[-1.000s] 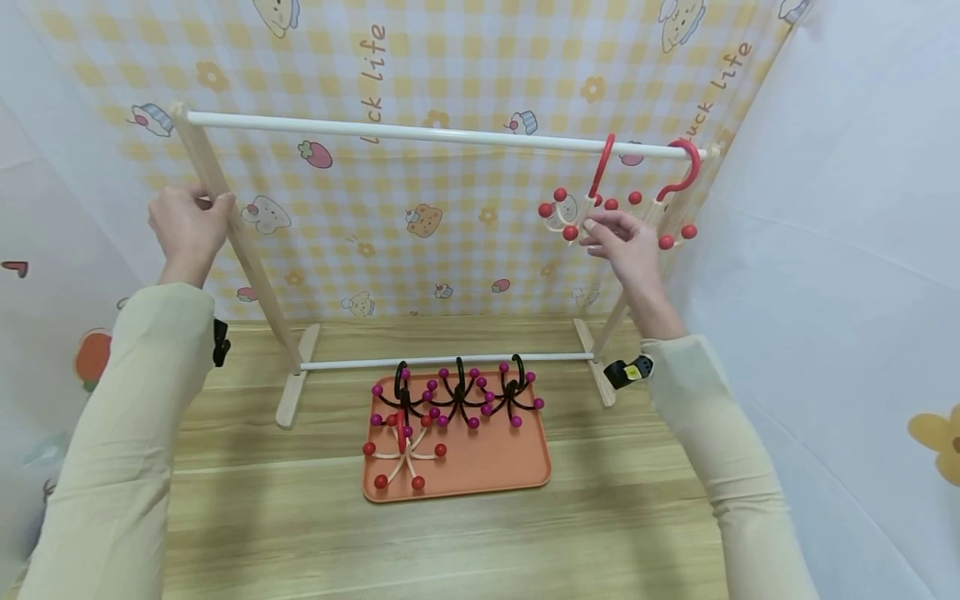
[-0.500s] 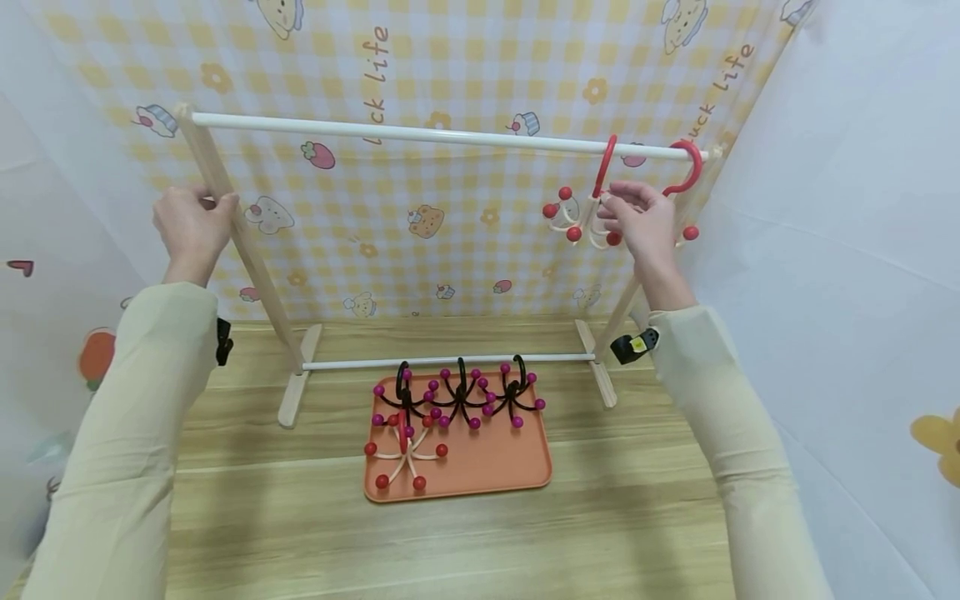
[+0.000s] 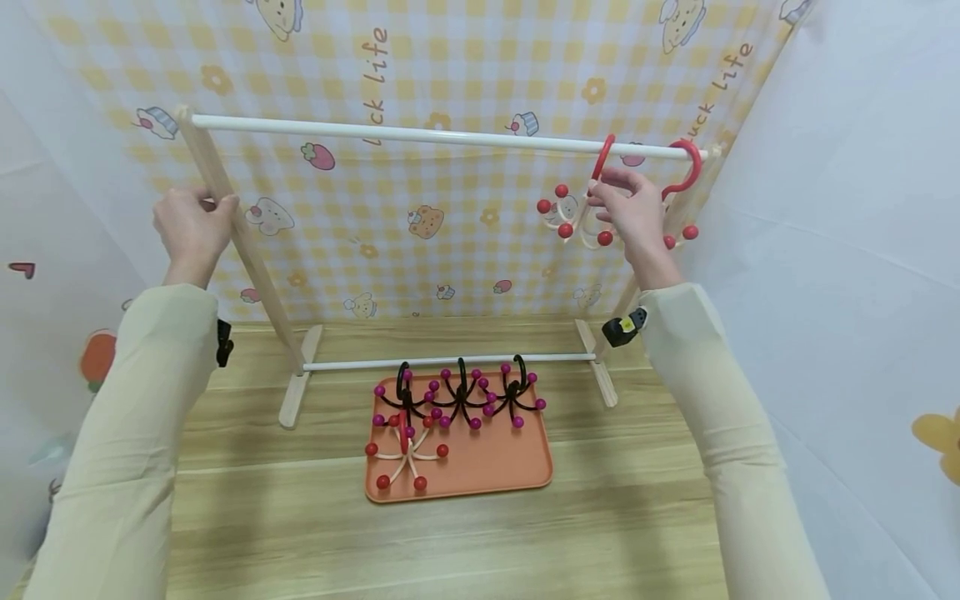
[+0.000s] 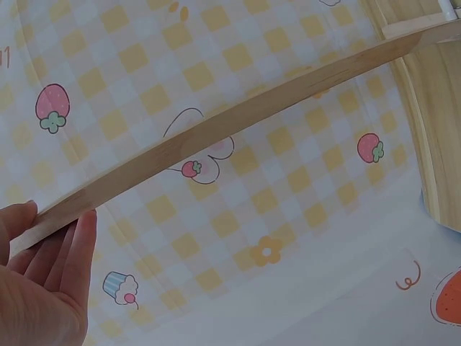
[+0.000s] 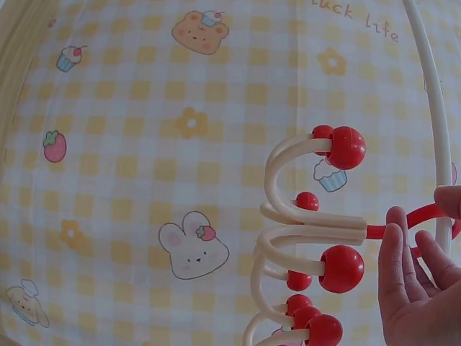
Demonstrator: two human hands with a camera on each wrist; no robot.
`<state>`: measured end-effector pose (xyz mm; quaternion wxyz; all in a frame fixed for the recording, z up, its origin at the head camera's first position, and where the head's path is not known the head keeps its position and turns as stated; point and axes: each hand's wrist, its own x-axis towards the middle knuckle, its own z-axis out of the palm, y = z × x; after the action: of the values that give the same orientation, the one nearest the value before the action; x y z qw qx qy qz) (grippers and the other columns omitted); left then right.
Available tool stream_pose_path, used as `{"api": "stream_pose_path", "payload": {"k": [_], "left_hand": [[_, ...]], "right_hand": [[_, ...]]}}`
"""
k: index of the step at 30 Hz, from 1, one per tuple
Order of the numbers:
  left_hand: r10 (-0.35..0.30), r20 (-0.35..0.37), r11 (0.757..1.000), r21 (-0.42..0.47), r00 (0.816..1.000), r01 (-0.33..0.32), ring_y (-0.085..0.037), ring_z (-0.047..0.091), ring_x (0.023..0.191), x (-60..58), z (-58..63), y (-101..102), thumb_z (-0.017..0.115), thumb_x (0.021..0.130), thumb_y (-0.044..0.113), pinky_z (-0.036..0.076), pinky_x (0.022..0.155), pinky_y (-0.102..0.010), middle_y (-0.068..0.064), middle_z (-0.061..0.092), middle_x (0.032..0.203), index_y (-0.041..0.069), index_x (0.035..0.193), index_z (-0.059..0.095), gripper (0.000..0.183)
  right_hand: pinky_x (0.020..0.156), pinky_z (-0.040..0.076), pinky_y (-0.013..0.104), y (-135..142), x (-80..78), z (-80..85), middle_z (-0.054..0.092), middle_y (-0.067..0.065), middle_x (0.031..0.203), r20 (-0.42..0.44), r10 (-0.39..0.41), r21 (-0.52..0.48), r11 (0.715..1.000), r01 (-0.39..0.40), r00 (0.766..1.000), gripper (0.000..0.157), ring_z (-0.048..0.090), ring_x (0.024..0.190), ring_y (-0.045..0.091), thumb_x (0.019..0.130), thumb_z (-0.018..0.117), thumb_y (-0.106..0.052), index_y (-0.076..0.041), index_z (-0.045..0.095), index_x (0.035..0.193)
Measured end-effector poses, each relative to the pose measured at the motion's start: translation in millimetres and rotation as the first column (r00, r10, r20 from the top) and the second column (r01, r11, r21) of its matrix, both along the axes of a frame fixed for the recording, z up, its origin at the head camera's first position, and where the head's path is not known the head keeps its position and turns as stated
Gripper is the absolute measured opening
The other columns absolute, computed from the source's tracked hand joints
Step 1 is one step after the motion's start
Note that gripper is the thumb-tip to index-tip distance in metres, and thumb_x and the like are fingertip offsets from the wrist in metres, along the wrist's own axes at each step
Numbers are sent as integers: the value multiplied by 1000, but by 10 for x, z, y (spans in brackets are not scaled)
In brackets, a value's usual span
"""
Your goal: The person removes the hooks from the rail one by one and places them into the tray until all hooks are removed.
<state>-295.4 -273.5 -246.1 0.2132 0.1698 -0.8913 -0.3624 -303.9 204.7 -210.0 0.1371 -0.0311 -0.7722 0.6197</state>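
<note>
One red-hooked hanger [image 5: 333, 229] has its hook curved over the white rail [image 3: 435, 135], pinched there by the right hand [image 3: 632, 208]; the left hand [image 3: 193, 223] pinches a wooden post [image 3: 258, 271]. Near it hangs a second hanger [image 3: 697, 168]. I cannot tell whether the rail bears the weight; letting go too soon could drop it, and a sideways nudge could tangle the pair.

1. A yellow-and-white checked cloth [image 3: 442, 267] stands behind, printed with strawberries, cupcakes and "luck life".
2. A pale wood-grain tabletop [image 3: 480, 546] lies below.
3. A white right-hand sheet [image 3: 840, 275] bears a yellow flower [image 3: 930, 429].
4. A pale left-hand sheet [image 3: 52, 208] carries prints.
</note>
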Motion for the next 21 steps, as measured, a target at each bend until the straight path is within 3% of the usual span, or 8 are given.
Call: {"api": "stream_pose_path", "payload": {"k": [8, 14, 21], "left_hand": [[3, 2, 1000, -7, 1000, -3, -30, 50, 100, -8, -3, 1, 46, 88, 33, 37, 52, -15, -19, 56, 112, 4, 119, 55, 44], [2, 8, 1000, -2, 1000, -2, -29, 51, 101, -13, 1, 3, 46, 88, 34, 37, 53, -15, -18, 55, 112, 5, 120, 54, 44], [5, 4, 1000, -1, 1000, -5, -30, 51, 101, -7, 2, 6, 47, 88, 33, 38, 54, -14, -18, 55, 113, 5, 120, 54, 43]], "right_hand": [[79, 45, 26, -17, -76, 52, 55, 7, 107, -3, -21, 29, 999, 21, 1000, 38, 56, 89, 16, 81, 63, -28, -12, 58, 115], [76, 46, 25, -44, -72, 92, 57, 6, 95, -51, -13, -23, 1000, 11, 999, 32, 57, 82, 16, 82, 63, -21, -5, 59, 109], [77, 46, 26, -56, -67, 117, 58, 8, 97, -37, -15, -15, 1000, 15, 999, 33, 58, 85, 18, 81, 64, -23, -6, 59, 110]]}}
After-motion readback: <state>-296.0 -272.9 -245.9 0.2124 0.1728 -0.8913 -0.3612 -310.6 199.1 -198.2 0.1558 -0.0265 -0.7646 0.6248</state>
